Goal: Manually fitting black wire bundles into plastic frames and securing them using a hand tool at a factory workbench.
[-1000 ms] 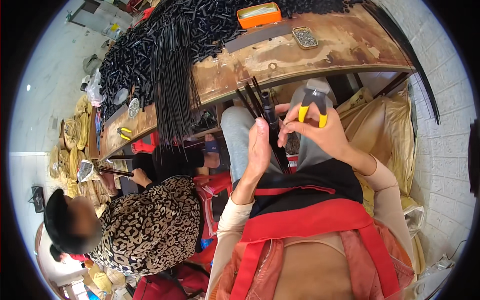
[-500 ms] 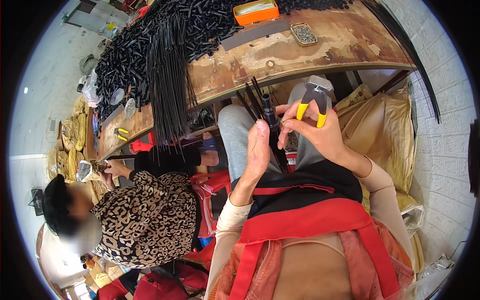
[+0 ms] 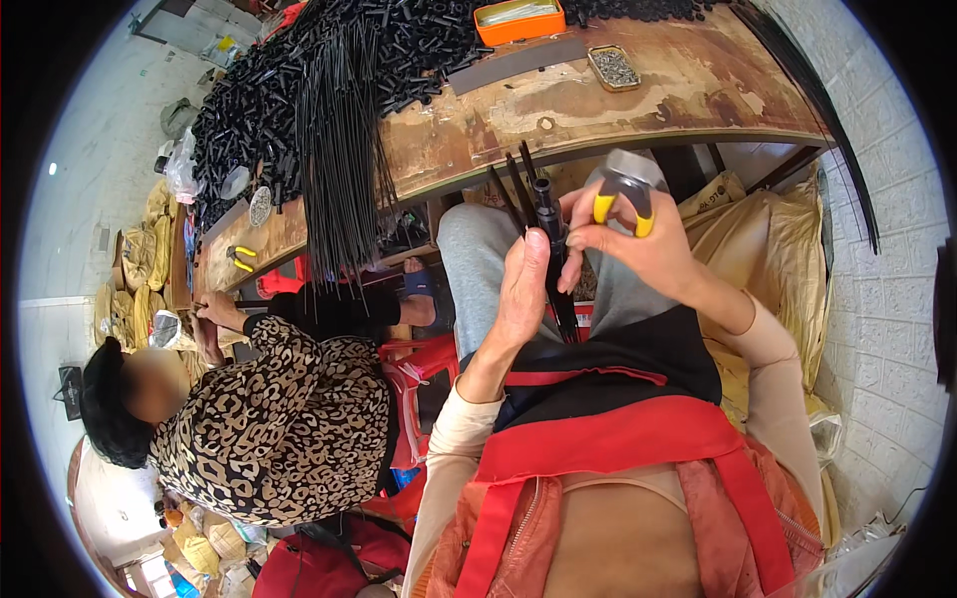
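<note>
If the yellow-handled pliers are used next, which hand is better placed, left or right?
Probably the right hand: it holds the pliers, close beside the black tube. The left hand is at the tube's other side, and no tool shows in it.

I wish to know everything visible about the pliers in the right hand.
The pliers have a broad, grey, metal-looking head, a dark middle and two yellow-and-black, plastic-looking handles. The right hand holds them in the air, head toward the picture's top, handles spread apart, running back toward the palm. Whether the jaws are shut is unclear.
</note>
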`<action>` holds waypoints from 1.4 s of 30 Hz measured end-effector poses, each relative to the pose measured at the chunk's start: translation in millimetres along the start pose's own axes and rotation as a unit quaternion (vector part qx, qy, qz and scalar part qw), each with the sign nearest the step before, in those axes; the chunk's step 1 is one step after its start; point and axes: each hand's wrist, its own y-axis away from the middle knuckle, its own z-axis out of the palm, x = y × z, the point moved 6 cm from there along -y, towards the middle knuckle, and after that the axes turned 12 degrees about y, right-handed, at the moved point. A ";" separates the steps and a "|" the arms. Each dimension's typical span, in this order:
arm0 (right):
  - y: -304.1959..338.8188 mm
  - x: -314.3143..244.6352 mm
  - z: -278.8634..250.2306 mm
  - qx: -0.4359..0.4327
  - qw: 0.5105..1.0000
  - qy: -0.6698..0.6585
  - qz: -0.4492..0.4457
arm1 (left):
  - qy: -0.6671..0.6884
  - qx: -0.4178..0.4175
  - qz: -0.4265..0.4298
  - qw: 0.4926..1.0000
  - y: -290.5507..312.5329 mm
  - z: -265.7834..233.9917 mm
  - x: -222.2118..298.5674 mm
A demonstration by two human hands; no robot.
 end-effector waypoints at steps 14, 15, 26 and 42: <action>4.0 -0.8 -15.3 -0.080 0.966 0.170 0.177 | 0.156 -0.051 -0.032 0.986 -14.6 -12.9 1.4; 13.7 -7.0 -18.3 -0.095 0.964 0.169 0.184 | 0.147 -0.041 -0.023 0.988 -14.6 -15.1 2.0; 40.7 -20.4 -25.0 -0.211 0.933 0.244 0.160 | 0.101 -0.015 -0.012 0.995 -5.9 -5.9 -8.1; 26.5 -41.7 -19.9 -0.258 0.911 0.241 0.214 | 0.111 -0.040 0.000 0.993 -1.8 -11.7 -1.0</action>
